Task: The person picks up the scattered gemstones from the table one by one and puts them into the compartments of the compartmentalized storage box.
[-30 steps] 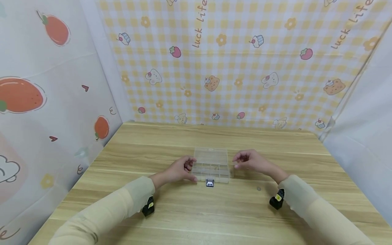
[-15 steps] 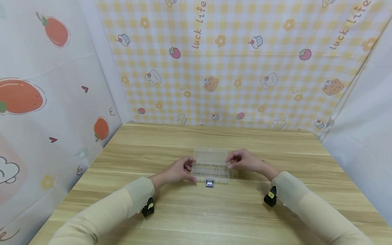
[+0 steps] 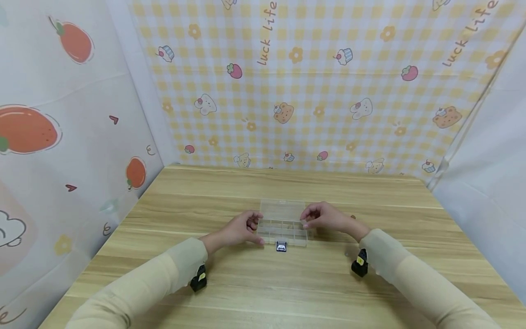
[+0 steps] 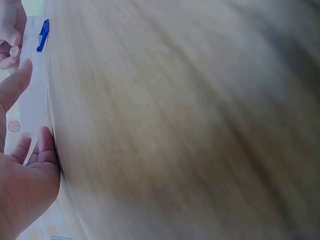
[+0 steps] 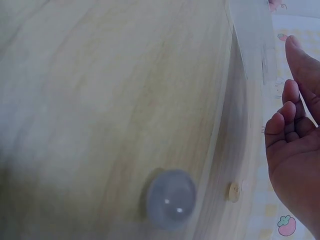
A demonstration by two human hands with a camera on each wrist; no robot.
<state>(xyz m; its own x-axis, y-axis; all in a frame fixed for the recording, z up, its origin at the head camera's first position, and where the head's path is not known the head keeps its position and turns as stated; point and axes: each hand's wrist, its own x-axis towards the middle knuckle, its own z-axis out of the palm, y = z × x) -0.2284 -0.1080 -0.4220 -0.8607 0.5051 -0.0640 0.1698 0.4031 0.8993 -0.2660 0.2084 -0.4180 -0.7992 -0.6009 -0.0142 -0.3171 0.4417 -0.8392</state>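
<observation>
An open clear plastic compartment box [image 3: 276, 241] lies on the table, its lid [image 3: 281, 209] folded back and a dark blue latch [image 3: 281, 246] at the front. My left hand [image 3: 242, 228] holds the box's left end, thumb at the front corner and fingers along the side. Over the right-hand compartments, my right hand [image 3: 326, 216] pinches a small round translucent piece [image 4: 14, 51] between thumb and fingertips. It looks like a button or bead, but the kind is unclear.
A round clear piece [image 5: 171, 200] lies on the wooden table [image 3: 263, 288] near the right wrist. Farther back is a small tan button [image 5: 234, 192]. A checked cloth [image 3: 287, 91] hangs behind the table.
My right hand has moved left from beside the box to over its right compartments, with the small piece in its fingers. The left hand and the box have stayed put.
</observation>
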